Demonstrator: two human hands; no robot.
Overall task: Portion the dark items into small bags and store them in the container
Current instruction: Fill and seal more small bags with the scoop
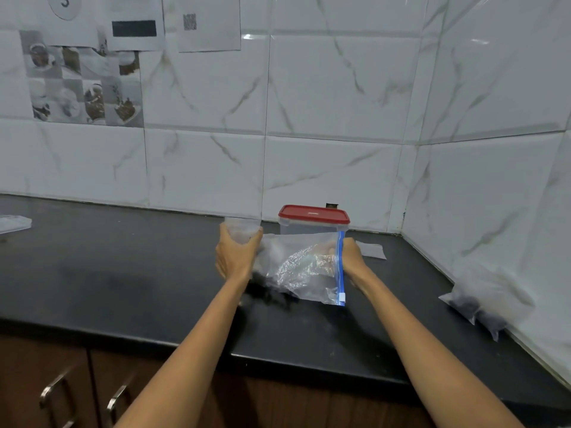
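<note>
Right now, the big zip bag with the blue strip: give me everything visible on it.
The zip bag is clear, crinkled plastic with a blue zipper strip and white slider down its right edge. It hangs tilted above the black counter, in front of the red-lidded container. The right hand grips its zipper edge; the left hand, holding a small bag, touches its left side. Dark contents blur at its lower left.

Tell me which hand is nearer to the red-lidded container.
Right. The right hand, reaching into the zip bag at its blue edge, sits just below the red-lidded container. The left hand, gripping a small clear bag, is farther off to the container's left.
</note>
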